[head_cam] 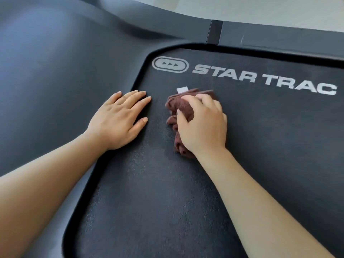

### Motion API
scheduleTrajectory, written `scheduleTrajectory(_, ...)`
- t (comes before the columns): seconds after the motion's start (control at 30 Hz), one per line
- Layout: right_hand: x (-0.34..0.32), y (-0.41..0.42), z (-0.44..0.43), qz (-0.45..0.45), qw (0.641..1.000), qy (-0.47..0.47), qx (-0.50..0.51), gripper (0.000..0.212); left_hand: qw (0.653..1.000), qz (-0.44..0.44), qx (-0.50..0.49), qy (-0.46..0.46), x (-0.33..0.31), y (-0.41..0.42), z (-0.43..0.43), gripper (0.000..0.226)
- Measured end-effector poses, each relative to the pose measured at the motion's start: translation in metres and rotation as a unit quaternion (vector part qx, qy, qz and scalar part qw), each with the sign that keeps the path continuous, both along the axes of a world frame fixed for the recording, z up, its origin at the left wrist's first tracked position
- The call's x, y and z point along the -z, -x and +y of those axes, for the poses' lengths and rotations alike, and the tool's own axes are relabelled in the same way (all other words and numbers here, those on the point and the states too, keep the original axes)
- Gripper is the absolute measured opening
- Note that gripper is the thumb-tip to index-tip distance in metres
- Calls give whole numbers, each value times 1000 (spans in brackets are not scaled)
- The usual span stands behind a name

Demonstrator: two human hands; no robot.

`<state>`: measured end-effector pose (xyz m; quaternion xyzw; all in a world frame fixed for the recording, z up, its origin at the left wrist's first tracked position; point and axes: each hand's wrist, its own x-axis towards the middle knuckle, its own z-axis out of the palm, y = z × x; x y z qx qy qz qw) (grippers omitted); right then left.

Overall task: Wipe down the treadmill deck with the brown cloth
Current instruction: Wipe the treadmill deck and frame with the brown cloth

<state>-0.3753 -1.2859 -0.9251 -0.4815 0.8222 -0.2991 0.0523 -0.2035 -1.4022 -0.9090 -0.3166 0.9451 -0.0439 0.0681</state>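
Right hand (202, 125) is gripping the bunched brown terry cloth (181, 108), pressing it on the black textured treadmill deck (149, 202) below the white STAR TRAC lettering (264, 78). Left hand (119, 118) is lying flat, fingers straight, beside it. Cloth looks soft, light, floppy; best held bunched from above.

A pale, smooth floor (242, 8) shows just beyond the dark grey frame rail (279, 37); soft, even light falls across it.

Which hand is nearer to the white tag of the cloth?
Right. The right hand grips the cloth right beside the tag. The left hand lies flat at the edge of the deck, further to the tag's left, apart from the cloth.
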Motion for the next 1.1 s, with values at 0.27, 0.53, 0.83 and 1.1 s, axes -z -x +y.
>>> scheduleTrajectory(0.27, -4, 45, -106, 2, 1000, -14, 12, 32, 1000, -13, -3, 5, 3, 1, -2, 69)
scheduleTrajectory(0.53, -11, 63, -129, -5, 999, -38, 4, 36, 1000, -17, 6, 13, 4, 2, -3, 69)
scheduleTrajectory(0.83, -6, 16, 9, -10, 1000, -21, 1, 34, 1000, 2, 11, 3, 2, 1, -2, 62)
scheduleTrajectory(1.1, -6, -34, 5, -3, 998, -25, -49, 36, 996, 33, -13, 80, -24, -45, -27, 52)
